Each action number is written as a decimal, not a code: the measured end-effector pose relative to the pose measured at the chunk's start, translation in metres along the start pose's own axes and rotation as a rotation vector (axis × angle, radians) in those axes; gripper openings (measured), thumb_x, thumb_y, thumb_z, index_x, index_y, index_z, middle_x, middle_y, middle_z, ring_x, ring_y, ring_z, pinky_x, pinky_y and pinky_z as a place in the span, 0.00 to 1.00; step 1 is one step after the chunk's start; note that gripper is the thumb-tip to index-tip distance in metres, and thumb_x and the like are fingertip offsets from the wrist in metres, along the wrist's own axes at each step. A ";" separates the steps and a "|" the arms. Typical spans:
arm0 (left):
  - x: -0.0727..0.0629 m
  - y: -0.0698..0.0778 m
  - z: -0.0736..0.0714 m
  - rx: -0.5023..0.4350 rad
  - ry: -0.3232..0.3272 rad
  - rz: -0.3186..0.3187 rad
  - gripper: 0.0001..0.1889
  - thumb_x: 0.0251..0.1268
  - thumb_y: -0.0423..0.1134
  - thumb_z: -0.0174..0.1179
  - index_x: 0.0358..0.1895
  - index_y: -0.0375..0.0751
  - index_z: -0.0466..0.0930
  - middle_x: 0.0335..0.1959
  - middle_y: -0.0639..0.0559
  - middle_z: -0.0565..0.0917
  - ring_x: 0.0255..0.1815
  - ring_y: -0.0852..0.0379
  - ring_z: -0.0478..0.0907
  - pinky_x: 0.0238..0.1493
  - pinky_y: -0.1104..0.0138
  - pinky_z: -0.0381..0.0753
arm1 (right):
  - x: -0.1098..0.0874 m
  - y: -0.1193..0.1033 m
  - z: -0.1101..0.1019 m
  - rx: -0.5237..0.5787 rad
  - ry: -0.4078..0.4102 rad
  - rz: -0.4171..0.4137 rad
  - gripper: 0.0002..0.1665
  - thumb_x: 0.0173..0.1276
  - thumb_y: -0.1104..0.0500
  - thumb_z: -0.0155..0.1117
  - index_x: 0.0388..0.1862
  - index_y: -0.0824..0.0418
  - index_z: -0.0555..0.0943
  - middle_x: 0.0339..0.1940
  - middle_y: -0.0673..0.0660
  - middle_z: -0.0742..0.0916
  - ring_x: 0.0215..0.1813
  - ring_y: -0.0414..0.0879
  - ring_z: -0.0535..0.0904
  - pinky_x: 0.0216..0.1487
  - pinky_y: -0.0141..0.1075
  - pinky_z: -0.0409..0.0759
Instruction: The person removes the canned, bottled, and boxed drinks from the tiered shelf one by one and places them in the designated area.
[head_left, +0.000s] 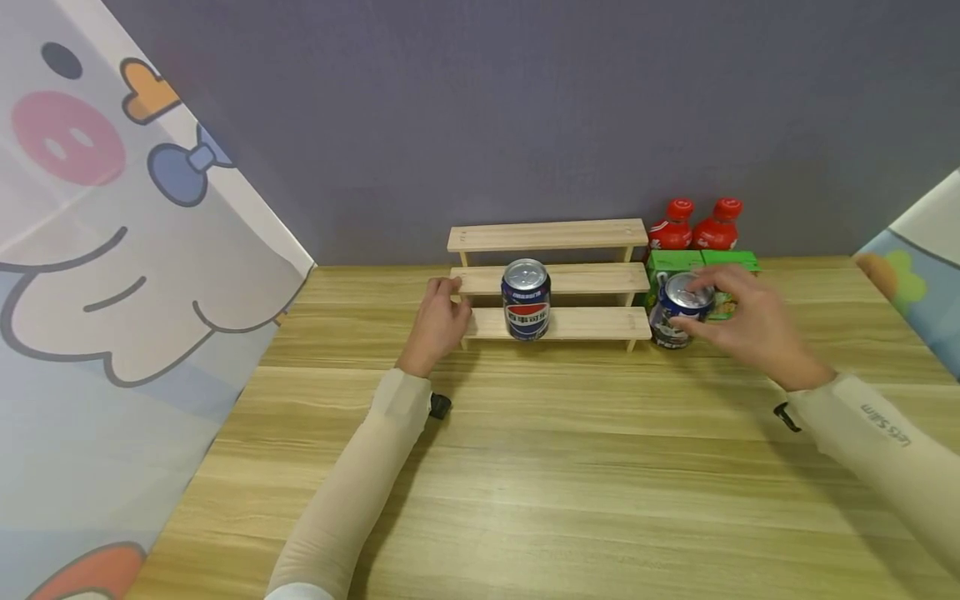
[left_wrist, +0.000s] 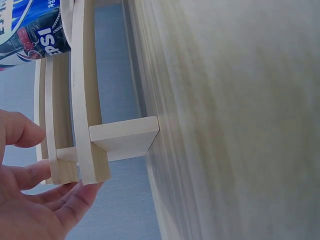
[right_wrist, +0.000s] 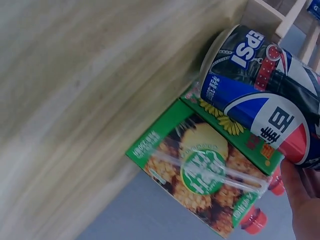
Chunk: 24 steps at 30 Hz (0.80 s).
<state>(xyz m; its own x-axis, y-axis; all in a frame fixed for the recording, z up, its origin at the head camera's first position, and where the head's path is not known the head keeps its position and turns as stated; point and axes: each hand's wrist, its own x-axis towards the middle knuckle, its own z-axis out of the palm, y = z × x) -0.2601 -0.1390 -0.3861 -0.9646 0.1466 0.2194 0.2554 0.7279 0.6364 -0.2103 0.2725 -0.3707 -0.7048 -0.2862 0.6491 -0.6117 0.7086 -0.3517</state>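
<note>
A three-tier wooden rack (head_left: 547, 236) stands against the grey back panel. My left hand (head_left: 438, 321) holds the rack's left end; in the left wrist view, several fingertips (left_wrist: 87, 192) touch the shelf ends and the thumb sits on the opposite side. One Pepsi can (head_left: 527, 300) stands upright on the lowest shelf, left of its middle. My right hand (head_left: 750, 321) grips a second Pepsi can (head_left: 671, 321) near its top, beside the rack's right end. In the right wrist view, this can (right_wrist: 260, 90) is in front of the green cartons, its far side hidden.
Two green snack cartons (right_wrist: 200, 165) stand right of the rack, partly behind the held can. Behind them are two red-capped bottles (head_left: 720, 225). A wood-grain tabletop (head_left: 525, 467) spreads in front, with cartoon-printed panels (head_left: 150, 300) on both sides.
</note>
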 end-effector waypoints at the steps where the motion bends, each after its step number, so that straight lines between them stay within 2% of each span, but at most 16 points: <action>1: 0.000 0.000 0.000 0.000 0.001 0.001 0.21 0.71 0.37 0.50 0.64 0.32 0.66 0.60 0.43 0.65 0.46 0.51 0.76 0.45 0.61 0.78 | -0.001 0.000 0.001 0.004 0.001 0.008 0.28 0.33 0.66 0.84 0.36 0.64 0.80 0.42 0.56 0.82 0.45 0.47 0.75 0.47 0.21 0.65; 9: 0.000 0.000 0.001 -0.001 -0.002 0.001 0.21 0.71 0.36 0.50 0.64 0.32 0.66 0.60 0.42 0.65 0.46 0.51 0.76 0.45 0.61 0.78 | -0.004 0.000 0.004 -0.004 -0.014 0.094 0.26 0.39 0.63 0.82 0.38 0.63 0.80 0.47 0.59 0.81 0.49 0.53 0.76 0.48 0.19 0.62; 13: 0.000 0.000 0.000 0.000 -0.005 -0.003 0.22 0.71 0.37 0.49 0.65 0.32 0.65 0.60 0.42 0.65 0.46 0.51 0.76 0.44 0.62 0.78 | -0.001 -0.003 0.003 -0.023 -0.036 0.119 0.25 0.41 0.61 0.82 0.39 0.63 0.80 0.47 0.60 0.81 0.49 0.54 0.75 0.49 0.36 0.70; 16: 0.000 0.000 0.000 0.001 -0.001 -0.002 0.22 0.71 0.37 0.49 0.65 0.32 0.65 0.60 0.42 0.65 0.46 0.51 0.76 0.45 0.62 0.78 | 0.003 -0.006 0.001 -0.027 -0.052 0.136 0.25 0.40 0.62 0.82 0.38 0.64 0.80 0.47 0.62 0.81 0.50 0.56 0.73 0.46 0.49 0.70; 19: 0.001 -0.001 0.000 0.002 -0.001 0.001 0.22 0.71 0.37 0.49 0.65 0.32 0.65 0.60 0.42 0.65 0.46 0.51 0.76 0.45 0.62 0.78 | 0.005 -0.007 -0.001 -0.018 -0.075 0.165 0.25 0.41 0.62 0.82 0.39 0.66 0.81 0.50 0.66 0.81 0.53 0.59 0.71 0.49 0.55 0.70; 24: 0.001 0.000 0.000 0.006 -0.003 0.001 0.22 0.71 0.36 0.50 0.64 0.31 0.65 0.60 0.42 0.65 0.46 0.51 0.76 0.44 0.62 0.78 | 0.004 -0.007 -0.004 -0.024 -0.118 0.205 0.25 0.46 0.60 0.80 0.43 0.65 0.81 0.57 0.67 0.78 0.57 0.64 0.69 0.57 0.60 0.65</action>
<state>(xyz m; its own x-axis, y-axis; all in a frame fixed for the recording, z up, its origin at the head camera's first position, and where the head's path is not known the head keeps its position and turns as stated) -0.2610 -0.1388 -0.3859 -0.9644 0.1494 0.2180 0.2561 0.7319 0.6314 -0.2076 0.2693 -0.3625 -0.8513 -0.2074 0.4820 -0.4440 0.7744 -0.4508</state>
